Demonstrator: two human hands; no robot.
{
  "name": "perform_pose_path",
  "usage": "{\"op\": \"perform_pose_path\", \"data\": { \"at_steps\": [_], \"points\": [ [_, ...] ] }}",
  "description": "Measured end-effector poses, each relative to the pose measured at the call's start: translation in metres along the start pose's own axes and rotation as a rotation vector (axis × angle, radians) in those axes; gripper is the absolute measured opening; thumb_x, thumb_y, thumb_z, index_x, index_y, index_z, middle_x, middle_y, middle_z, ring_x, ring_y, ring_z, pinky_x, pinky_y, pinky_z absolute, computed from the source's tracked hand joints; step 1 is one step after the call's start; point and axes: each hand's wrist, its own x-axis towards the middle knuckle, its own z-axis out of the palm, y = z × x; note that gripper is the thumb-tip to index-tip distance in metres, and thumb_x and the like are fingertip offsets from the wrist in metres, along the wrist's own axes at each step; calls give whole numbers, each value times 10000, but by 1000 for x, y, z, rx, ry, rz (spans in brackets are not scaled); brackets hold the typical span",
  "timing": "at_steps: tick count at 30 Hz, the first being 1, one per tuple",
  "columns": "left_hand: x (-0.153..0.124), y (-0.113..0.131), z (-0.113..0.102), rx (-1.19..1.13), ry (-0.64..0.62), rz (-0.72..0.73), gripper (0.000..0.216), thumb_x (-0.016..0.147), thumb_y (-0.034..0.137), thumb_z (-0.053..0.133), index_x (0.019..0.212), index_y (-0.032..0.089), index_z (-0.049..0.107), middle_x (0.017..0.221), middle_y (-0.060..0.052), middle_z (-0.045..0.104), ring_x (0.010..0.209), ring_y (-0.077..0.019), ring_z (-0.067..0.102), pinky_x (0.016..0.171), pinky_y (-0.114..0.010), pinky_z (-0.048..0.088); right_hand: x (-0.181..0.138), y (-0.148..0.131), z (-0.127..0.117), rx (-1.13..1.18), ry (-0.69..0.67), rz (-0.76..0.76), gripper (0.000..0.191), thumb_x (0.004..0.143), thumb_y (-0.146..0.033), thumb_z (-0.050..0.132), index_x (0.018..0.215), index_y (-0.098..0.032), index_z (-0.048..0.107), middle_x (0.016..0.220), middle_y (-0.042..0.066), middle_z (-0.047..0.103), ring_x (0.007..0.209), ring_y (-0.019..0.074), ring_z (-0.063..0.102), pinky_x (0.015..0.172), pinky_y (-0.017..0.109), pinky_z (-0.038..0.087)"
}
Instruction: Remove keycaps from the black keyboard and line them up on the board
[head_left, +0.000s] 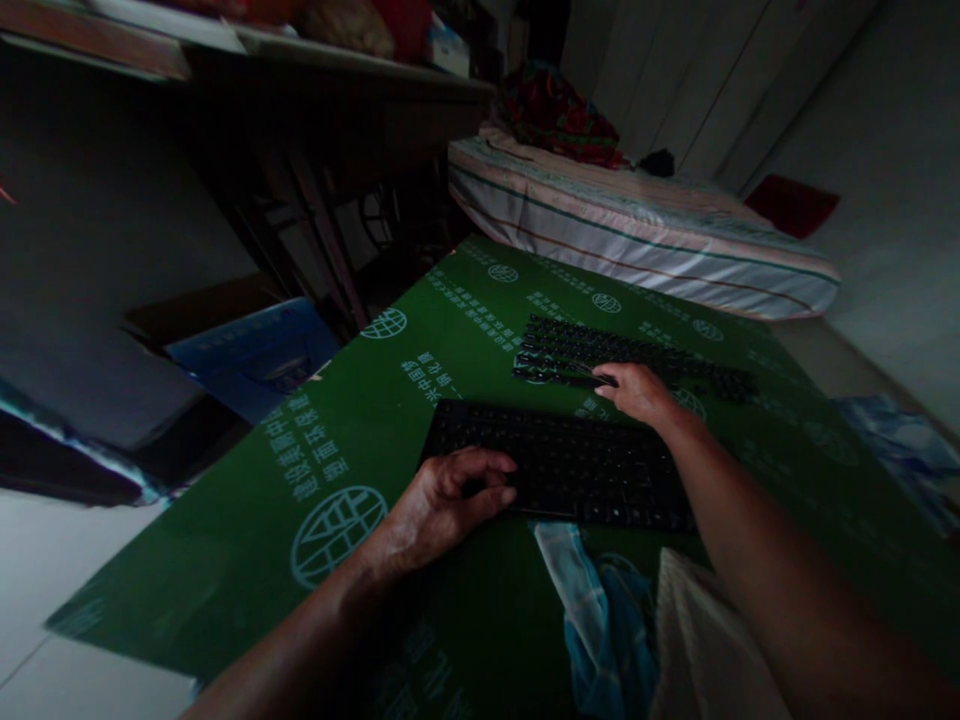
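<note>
A black keyboard (577,465) lies on the green board. My left hand (457,495) rests over its left front part, thumb and forefinger a little apart, with nothing visible between them. Beyond the keyboard, loose black keycaps (622,348) are laid out in rows. My right hand (637,390) reaches over the keyboard to the near rows of keycaps. Its thumb and fingers are pinched on thin tweezers (589,371), whose tips point left among the keycaps. The dim light hides whether a keycap is between the tips.
The green printed board (337,440) serves as the work surface. A blue checked cloth (600,620) hangs near my body. A bed (637,230) stands behind, a dark table (337,90) at upper left, and a blue box (255,355) below it.
</note>
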Motion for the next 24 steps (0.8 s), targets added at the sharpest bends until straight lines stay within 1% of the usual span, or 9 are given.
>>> {"op": "perform_pose_path", "data": {
  "at_steps": [3,7,9,13,15,17,18,20,24],
  "points": [
    [1,0,0,9,-2,4,215,756,274,625,928,147,645,835,-19,665,738,-130,604,686,-226,498,-2,2,-7,92,65,55,307,759,-306,584,1041,-215,665,558,-9,631,504,143,574,524,236,384],
    [1,0,-1,4,-11,-21,234,756,287,625,947,153,641,822,-18,669,731,-132,600,653,-217,492,-10,3,-26,234,187,121,281,772,-346,545,941,-170,684,419,-41,530,407,124,508,484,227,375],
    [1,-1,-1,-10,-11,-34,242,755,294,626,953,156,640,816,-16,667,719,-128,597,635,-210,486,-17,3,-36,322,245,132,303,797,-405,504,858,-162,674,407,-44,514,378,108,480,461,213,370],
    [2,-2,0,-25,-8,-44,241,754,300,626,953,163,639,788,-6,659,692,-116,584,610,-193,474,-31,1,-46,459,326,186,445,805,-554,456,684,-156,613,433,-23,538,337,82,445,418,195,363],
    [2,-3,0,-18,-7,-49,245,755,306,626,955,166,639,775,-4,658,682,-113,579,599,-188,470,-37,0,-47,538,361,232,494,788,-610,446,712,-153,616,471,-8,569,350,92,474,410,199,374],
    [3,-2,-1,-1,-7,-62,249,756,313,622,954,163,639,778,-8,660,683,-116,580,594,-190,471,-45,-2,-47,588,419,256,542,784,-645,420,792,-148,637,518,8,598,388,110,516,430,211,400],
    [3,-1,-1,7,-7,-67,250,756,315,619,951,160,638,778,-11,661,682,-118,581,591,-191,472,-50,-3,-48,582,458,254,565,792,-653,397,819,-147,647,531,13,603,411,118,533,451,219,413],
    [3,0,-1,17,-7,-73,255,759,322,612,951,157,637,778,-16,664,679,-123,583,584,-195,474,-62,-6,-52,508,556,241,606,819,-652,334,801,-148,669,523,19,596,461,134,557,511,238,431],
    [3,1,-1,42,2,-64,265,752,334,613,951,161,639,782,-20,670,687,-133,596,592,-203,480,-93,-11,-59,327,738,263,699,864,-629,200,639,-159,665,483,37,571,520,162,569,595,279,427]
  ]
}}
